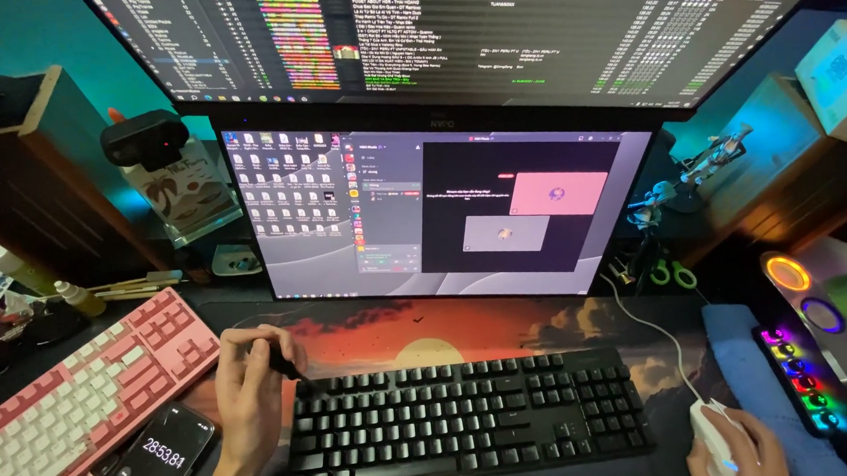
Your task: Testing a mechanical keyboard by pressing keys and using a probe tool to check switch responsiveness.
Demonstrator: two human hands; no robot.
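My left hand (247, 378) is at the top left corner of a black keyboard (471, 414), fingers pinched on a small dark tool (285, 363) whose tip touches the keys there. At the bottom right, my right hand (743, 443) rests on a white mouse (712, 433) with a white cable. The keyboard lies on a desk mat (505, 325) printed with a sunset. Behind it stands a monitor (442, 213) showing desktop icons and a dark window with a pink and a grey panel.
A pink and white keyboard (75, 401) lies angled at left, with a phone (160, 459) showing a running timer beside it. A second monitor (471, 33) hangs above. A webcam (143, 137), bottles and brushes sit at left; lit rainbow speakers (815, 343) and a blue cloth (748, 356) at right.
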